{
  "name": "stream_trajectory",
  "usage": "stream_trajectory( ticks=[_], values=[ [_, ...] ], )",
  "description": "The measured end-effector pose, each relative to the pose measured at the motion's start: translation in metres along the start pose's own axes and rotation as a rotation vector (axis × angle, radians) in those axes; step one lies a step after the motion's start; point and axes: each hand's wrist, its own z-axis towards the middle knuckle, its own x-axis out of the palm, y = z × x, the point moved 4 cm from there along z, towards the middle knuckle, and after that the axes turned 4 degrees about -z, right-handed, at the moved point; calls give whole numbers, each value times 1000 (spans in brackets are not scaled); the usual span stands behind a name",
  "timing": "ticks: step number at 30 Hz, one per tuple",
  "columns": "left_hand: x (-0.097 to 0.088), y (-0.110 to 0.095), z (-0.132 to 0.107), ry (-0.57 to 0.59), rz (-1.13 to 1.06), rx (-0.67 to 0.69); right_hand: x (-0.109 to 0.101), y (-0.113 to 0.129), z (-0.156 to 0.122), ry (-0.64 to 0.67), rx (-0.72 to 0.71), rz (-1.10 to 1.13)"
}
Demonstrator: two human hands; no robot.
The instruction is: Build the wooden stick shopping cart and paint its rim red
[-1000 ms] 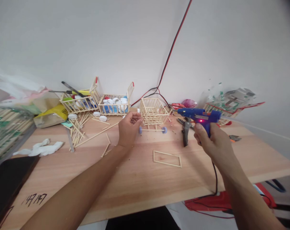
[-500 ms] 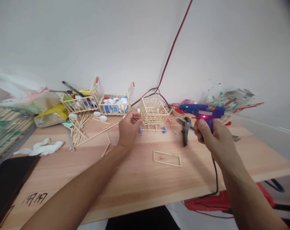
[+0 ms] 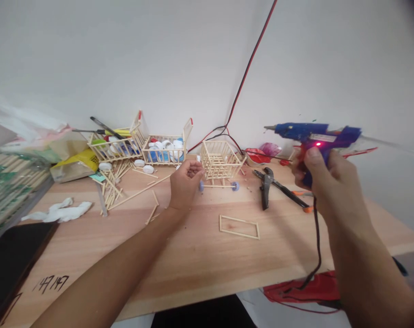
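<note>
A blue hot glue gun [image 3: 325, 136] is raised above the right part of the table, its nozzle pointing left and a red light glowing on its side. My right hand [image 3: 330, 173] is wrapped round its handle. Against the left side of a small wooden-stick cart [image 3: 224, 159], my left hand [image 3: 188, 177] has its fingers curled closed at the frame's edge. Exactly where the fingertips grip is partly hidden. Blue-purple wheels [image 3: 235, 186] sit on the cart's front axle. A flat rectangular stick frame [image 3: 239, 234] lies on the table before it.
Two similar carts stand behind left, one holding bottle caps [image 3: 166, 148], the other caps and pens [image 3: 114, 141]. Loose sticks [image 3: 114, 182] lie around them. Black cutters [image 3: 266, 187] and orange-tipped pliers [image 3: 291, 196] rest at right. The glue gun's cord [image 3: 318, 246] hangs over the table edge.
My right hand has lifted the glue gun up and to the right, away from the cart, uncovering the pliers. My left hand and the cart have stayed put.
</note>
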Motion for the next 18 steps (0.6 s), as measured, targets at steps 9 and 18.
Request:
stream_trajectory(
  ticks=[9, 18],
  values=[
    [1, 0, -1, 9, -9, 0, -19, 25, 25, -126, -101, 98],
    [1, 3, -2, 18, -12, -2, -41, 0, -8, -110, 95, -21]
  ],
)
